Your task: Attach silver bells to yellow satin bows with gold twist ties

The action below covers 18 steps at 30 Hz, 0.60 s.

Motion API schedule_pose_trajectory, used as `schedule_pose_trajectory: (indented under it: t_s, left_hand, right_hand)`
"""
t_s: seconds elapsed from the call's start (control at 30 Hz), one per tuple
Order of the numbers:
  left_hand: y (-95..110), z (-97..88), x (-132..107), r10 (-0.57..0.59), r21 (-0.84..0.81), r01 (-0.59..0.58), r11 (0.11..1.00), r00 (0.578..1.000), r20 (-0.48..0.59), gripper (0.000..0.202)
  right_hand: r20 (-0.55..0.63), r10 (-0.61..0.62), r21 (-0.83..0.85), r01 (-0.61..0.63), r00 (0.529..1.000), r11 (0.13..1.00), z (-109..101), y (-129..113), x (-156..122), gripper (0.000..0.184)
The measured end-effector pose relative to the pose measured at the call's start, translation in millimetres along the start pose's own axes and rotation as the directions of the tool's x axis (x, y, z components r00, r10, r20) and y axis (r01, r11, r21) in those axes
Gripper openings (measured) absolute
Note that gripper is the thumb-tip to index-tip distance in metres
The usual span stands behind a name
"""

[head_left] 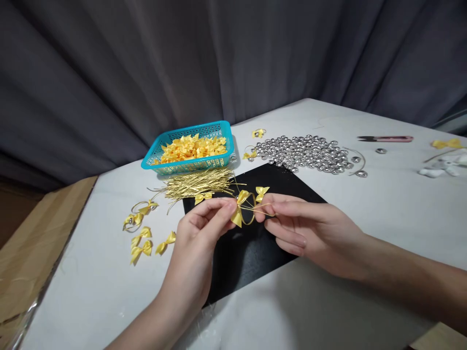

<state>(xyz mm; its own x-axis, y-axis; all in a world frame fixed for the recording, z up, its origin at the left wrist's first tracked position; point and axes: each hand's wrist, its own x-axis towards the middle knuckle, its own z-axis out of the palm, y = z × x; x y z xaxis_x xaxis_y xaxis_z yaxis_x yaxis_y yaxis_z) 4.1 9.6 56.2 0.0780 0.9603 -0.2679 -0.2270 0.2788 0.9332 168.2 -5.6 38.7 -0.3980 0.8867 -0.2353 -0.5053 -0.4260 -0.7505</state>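
while the left hand (pixel 204 221) pinches a satin bow (pixel 237 217) toward the black mat's (pixel 241 262) far edge, overpulling the gold cord (pixel 249 208) the right hand (pixel 314 226) pinches could skew it.

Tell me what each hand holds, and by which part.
Left hand: glossy yellow ribbon bow, pinched near its middle. Right hand: thin gold cord, pinched to the right of the bow.

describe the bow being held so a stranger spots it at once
Find the black mat on the white table. Over it, the left hand pinches a yellow bow, the right hand thin gold strands. Other bows lie about; only this one is held.
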Motion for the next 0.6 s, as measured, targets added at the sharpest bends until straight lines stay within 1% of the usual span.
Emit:
schedule_pose_trajectory:
  t_s: [0.07,0.17,0.27,0.33,0.4,0.47,0.53,0.6]
  left_hand:
    - [0.2,0.2,0.0,0.006,0.007,-0.006,1.000,1.000,-0.002,0.006]
    - [-0.4,0.0,-0.4,0.014,0.034,-0.015,0.999,1.000,0.007,0.007]
    - [-1.3,-0.9,-0.7,0.018,0.078,-0.021,0.997,0.999,0.049,0.008]
    - [-1.2,-1.7,-0.3,0.030,0.127,-0.042,0.991,0.995,0.092,0.008]
    - [0.0,-2.4,0.3,0.051,0.192,-0.078,0.978,0.989,0.141,0.009]
    - [2.1,-2.6,0.9,0.075,0.252,-0.119,0.960,0.981,0.179,0.008]
    - [4.4,-2.3,0.9,0.095,0.293,-0.151,0.944,0.976,0.197,0.009]
    - [6.0,-1.5,0.5,0.096,0.324,-0.160,0.932,0.974,0.205,0.009]
  right_hand:
    - [-0.061,-0.030,-0.053,0.027,0.998,0.998,1.0,0.5,0.9,0.008]
    - [-0.123,-0.106,-0.120,0.092,0.987,0.989,3.4,-0.3,2.5,0.017]
    - [-0.106,-0.138,-0.225,0.111,0.985,0.968,4.1,-2.3,3.7,0.019]
    - [-0.100,-0.158,-0.372,0.110,0.982,0.922,3.2,-3.7,3.9,0.019]
    - [-0.096,-0.250,-0.555,0.157,0.963,0.817,2.1,-4.9,3.2,0.015]
    - [-0.067,-0.392,-0.701,0.236,0.917,0.673,1.8,-6.0,1.6,0.011]
    - [-0.033,-0.512,-0.783,0.296,0.859,0.548,2.2,-6.6,-0.6,0.008]
    - [-0.008,-0.579,-0.821,0.326,0.815,0.470,3.1,-6.6,-2.6,0.007]
